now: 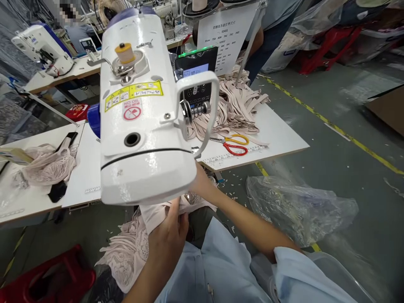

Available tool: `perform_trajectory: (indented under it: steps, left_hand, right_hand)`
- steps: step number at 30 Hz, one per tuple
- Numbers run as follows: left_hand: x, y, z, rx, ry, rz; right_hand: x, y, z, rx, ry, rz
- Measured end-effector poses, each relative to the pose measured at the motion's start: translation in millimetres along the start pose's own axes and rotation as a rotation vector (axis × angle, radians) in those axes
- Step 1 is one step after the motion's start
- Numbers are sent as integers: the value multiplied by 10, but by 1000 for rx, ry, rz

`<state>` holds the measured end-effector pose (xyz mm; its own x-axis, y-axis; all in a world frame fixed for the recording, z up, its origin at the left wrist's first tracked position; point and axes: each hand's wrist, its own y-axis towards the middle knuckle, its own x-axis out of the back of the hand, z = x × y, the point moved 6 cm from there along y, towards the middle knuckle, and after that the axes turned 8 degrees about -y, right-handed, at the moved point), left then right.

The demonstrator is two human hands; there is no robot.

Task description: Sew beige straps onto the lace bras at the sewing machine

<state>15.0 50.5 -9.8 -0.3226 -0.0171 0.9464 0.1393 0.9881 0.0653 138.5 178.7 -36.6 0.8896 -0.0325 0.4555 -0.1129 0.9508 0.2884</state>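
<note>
A white industrial sewing machine [145, 126] fills the middle of the head view and hides its needle area. Just below the machine head, my left hand [167, 235] pinches a pale pink garment piece [154, 216] between thumb and fingers. My right hand [202, 183] reaches in at the machine's right side, its fingers hidden behind the head. Beneath my hands hangs a bunch of pale pink lace pieces [131, 252]. Scissors [236, 145] with one red and one yellow handle lie on the white table [280, 134] to the right.
A heap of pale straps [236, 107] lies behind the scissors, near a control screen [197, 71] and a printed sheet [225, 38]. Lace garments [50, 162] rest on the left table. Red stools [53, 277], a plastic bag [299, 206] and a standing person [277, 25] are around.
</note>
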Motion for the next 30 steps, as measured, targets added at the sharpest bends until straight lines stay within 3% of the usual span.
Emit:
perform_trajectory:
  steps: [4,11,14,19,23,27,30]
  left_hand:
    - [44,-2,1,-38,4,-43]
    - [-8,-39,6,-19,-50,11]
    - [-2,-73,90,14,-98,14]
    - [7,-134,155,-50,-222,-144]
    - [-94,-188,153,-55,-233,-137]
    - [-193,-389,-30,-97,-150,-133]
    - [-282,-574,-310,-232,-144,-100]
  right_hand:
    - [21,-2,37,7,-1,-2]
    - [126,-140,-2,-35,124,-87]
    - [118,-238,-10,-96,167,-69]
    - [53,-446,-125,-201,351,-24]
    - [74,-649,-153,-239,412,52]
    - [126,-889,39,-156,232,158]
    - [164,-1099,83,-226,252,215]
